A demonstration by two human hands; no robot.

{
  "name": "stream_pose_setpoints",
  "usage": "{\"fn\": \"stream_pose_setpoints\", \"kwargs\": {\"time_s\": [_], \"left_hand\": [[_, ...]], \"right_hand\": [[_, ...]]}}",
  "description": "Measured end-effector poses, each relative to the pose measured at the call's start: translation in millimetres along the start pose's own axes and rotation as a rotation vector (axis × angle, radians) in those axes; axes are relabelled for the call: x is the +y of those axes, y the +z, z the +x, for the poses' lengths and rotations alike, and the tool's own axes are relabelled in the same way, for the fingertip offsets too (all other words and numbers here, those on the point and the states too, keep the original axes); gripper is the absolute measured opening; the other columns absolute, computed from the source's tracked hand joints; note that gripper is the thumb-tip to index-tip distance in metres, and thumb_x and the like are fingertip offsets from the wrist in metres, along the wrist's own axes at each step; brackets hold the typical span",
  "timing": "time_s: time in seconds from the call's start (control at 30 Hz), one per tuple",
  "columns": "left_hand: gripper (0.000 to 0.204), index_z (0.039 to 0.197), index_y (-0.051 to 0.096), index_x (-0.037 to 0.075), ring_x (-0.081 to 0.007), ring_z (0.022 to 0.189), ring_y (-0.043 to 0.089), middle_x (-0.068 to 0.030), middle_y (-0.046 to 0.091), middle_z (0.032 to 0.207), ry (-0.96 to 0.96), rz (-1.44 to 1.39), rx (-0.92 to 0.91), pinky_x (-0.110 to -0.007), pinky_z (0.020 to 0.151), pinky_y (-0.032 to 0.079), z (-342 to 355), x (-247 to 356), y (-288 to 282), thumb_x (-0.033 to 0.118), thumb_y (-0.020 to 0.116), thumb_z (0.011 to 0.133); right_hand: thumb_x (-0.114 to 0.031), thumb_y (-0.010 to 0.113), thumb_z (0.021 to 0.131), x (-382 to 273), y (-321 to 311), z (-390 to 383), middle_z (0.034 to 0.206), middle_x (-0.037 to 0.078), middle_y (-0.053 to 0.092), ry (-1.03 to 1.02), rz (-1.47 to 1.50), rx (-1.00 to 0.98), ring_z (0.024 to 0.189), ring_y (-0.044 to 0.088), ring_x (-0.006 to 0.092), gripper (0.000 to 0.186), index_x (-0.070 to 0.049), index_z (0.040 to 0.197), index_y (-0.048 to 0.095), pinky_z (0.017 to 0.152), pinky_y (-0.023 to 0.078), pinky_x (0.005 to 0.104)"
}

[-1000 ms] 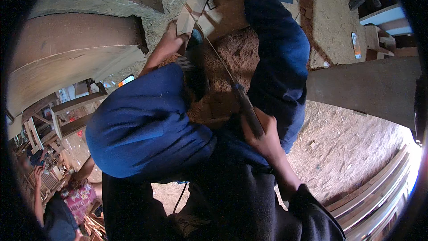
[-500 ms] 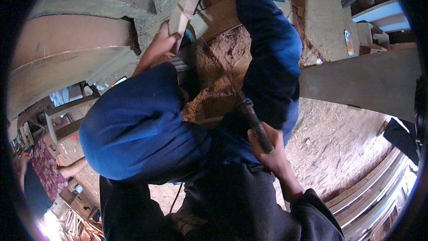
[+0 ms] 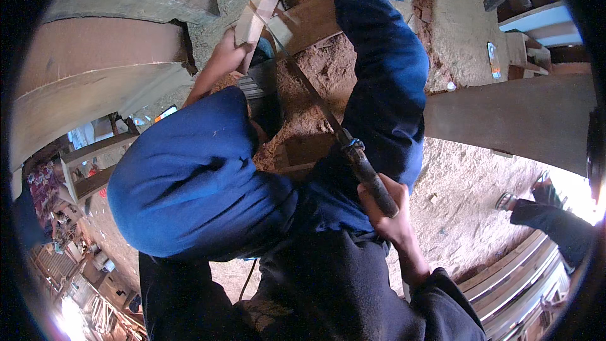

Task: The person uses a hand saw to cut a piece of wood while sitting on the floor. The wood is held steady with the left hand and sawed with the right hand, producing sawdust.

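Note:
My right hand (image 3: 388, 208) is wrapped round the dark, straight handle of a handsaw (image 3: 315, 98). Its long narrow blade slants up and left, between my knees, and the far end meets the side of a pale length of wood (image 3: 255, 22). My left hand (image 3: 226, 55) grips that wood near its lower end, beyond my left knee. The wood runs upward out of the picture. Just below the left hand is my foot in a dark, striped shoe or sandal (image 3: 255, 85), partly hidden by the knee.
Thick planks (image 3: 101, 50) lie at the upper left, and a wide board (image 3: 505, 117) stretches across the right. Reddish sawdust (image 3: 315, 69) covers the ground between my legs. Timber strips (image 3: 511, 275) are stacked lower right, where another person's leg (image 3: 549, 221) shows.
The saw handle has moved slightly down and right; the blade, smeared before, is now distinct. The person at far left has moved further out, and another person's leg shows more at right.

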State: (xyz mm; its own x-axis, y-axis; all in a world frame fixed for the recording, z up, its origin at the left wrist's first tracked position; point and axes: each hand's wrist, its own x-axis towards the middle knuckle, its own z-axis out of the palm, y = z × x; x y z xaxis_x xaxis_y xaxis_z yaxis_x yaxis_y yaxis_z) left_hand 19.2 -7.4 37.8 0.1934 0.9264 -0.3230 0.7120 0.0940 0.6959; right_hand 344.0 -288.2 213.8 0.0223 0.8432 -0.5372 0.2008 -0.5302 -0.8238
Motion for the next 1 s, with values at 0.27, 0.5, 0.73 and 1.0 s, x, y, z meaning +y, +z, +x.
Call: {"fn": "stream_pose_setpoints", "kwargs": {"time_s": [0.27,0.5,0.73,1.0], "left_hand": [[0.056,0.118,0.046,0.0,-0.0508,0.103,0.06,-0.0337,0.063,0.107,0.079,0.166,0.124,-0.052,0.086,0.049,0.9,-14.3,6.3,0.037,0.069,0.084],[0.058,0.123,0.044,-0.001,-0.0496,0.103,0.061,-0.033,0.063,0.108,0.067,0.16,0.16,-0.051,0.088,0.049,0.6,-13.3,13.5,0.034,0.069,0.084],[0.06,0.128,0.044,-0.001,-0.0487,0.103,0.062,-0.0317,0.064,0.108,-0.023,0.198,0.132,-0.051,0.091,0.049,-13.0,12.7,7.3,0.03,0.07,0.084],[0.061,0.127,0.044,-0.002,-0.0497,0.107,0.06,-0.0329,0.063,0.11,-0.076,0.249,0.118,-0.052,0.093,0.048,-12.2,26.4,9.0,0.031,0.07,0.084]], "right_hand": [[-0.011,0.067,0.086,-4.1,-23.8,4.1,0.06,0.005,0.06,-0.169,-0.021,0.141,0.053,0.05,0.0065,0.015,0.002,0.08,0.062,0.048,0.041,0.0269],[-0.009,0.067,0.086,-4.5,-15.8,23.8,0.06,0.009,0.059,-0.103,-0.078,-0.022,0.056,0.051,0.0063,0.013,0.002,0.082,0.062,0.049,0.042,0.0289],[-0.013,0.067,0.088,-4.8,-6.4,37.8,0.06,0.01,0.059,-0.083,-0.121,-0.023,0.057,0.052,0.0074,0.017,0.002,0.082,0.061,0.05,0.043,0.0304],[-0.014,0.067,0.088,-4.1,7.2,55.0,0.058,0.008,0.056,-0.121,-0.081,0.046,0.056,0.05,0.008,0.017,0.001,0.082,0.061,0.051,0.043,0.0301]]}}
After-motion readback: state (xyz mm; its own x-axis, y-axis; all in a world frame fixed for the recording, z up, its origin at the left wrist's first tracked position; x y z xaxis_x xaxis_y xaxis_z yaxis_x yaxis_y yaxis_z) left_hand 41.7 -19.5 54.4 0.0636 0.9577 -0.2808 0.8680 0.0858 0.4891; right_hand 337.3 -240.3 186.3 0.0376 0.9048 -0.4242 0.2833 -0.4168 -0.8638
